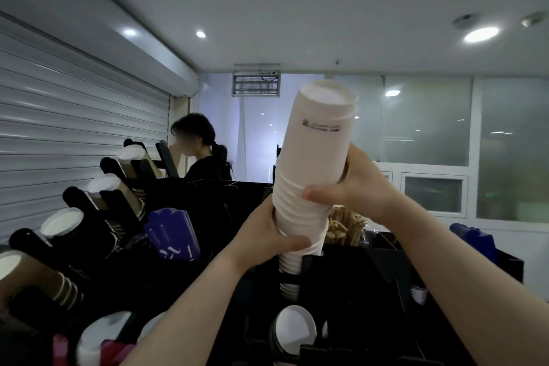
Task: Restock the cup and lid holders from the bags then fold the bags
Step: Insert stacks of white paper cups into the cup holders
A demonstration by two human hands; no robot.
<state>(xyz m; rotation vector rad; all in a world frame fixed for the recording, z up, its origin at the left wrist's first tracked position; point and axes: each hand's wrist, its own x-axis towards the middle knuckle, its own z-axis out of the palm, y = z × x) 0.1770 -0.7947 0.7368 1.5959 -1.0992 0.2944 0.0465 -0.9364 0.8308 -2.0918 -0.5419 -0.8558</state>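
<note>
1. The stack of white paper cups [315, 157] stands bases-up, its top leaning slightly right. Its lower end sits inside the slot of the black cup holder [335, 264] near the middle of the rack. Most of the stack is above the holder's rim.
2. The left hand [276, 235] grips the stack low, just above the holder, with fingers and thumb wrapped round it.
3. The right hand [353, 187] grips near mid-stack, thumb across the near side and fingers curled round the far side.
4. Handling (judgement): the stack is probably light but tall and jointed. Nested cups can separate or bend, and thin walls dent when squeezed. Hold over the ridged band of rolled rims, one hand low and one at mid-height.
5. Wooden stirrers [346, 226] stand just right of the stack. Blue paper items [172, 235] sit to its left.
6. Angled holders with brown cups [98, 187] line the rack's left edge. A second person [205, 154] is beyond them.
</note>
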